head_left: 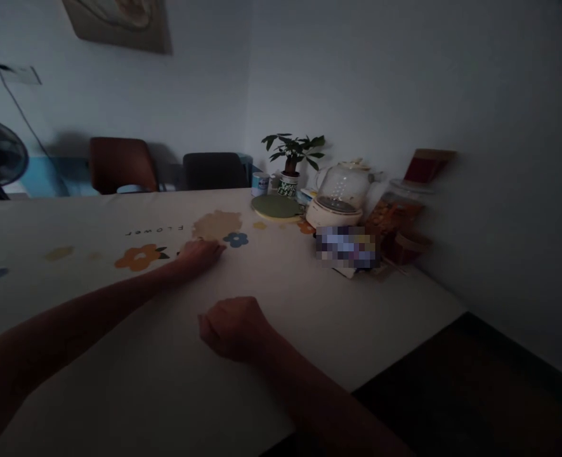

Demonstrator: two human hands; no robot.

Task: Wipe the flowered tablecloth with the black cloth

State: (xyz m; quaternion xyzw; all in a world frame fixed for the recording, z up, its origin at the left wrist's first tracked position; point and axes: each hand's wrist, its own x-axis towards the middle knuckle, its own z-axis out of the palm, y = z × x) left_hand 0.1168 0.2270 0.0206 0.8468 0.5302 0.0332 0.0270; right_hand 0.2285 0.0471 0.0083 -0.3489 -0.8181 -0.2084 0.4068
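My left hand (201, 255) reaches out over the pale tablecloth (133, 381), its fingers curled in beside a printed blue flower (236, 239) and a beige printed blotch (217, 224). Closer to me, my right hand (236, 327) is closed in a fist on or just above the cloth. No object shows in either hand. The two hands are apart, and dim light blurs the finger detail.
Along the table's right side stand a glass kettle (340, 190) on a white base, a jar (398, 206), and a pixelated pack (347, 247). Behind are a round green mat (277, 207), a cup (260, 184) and a potted plant (289, 184). Chairs (122, 164) line the far edge.
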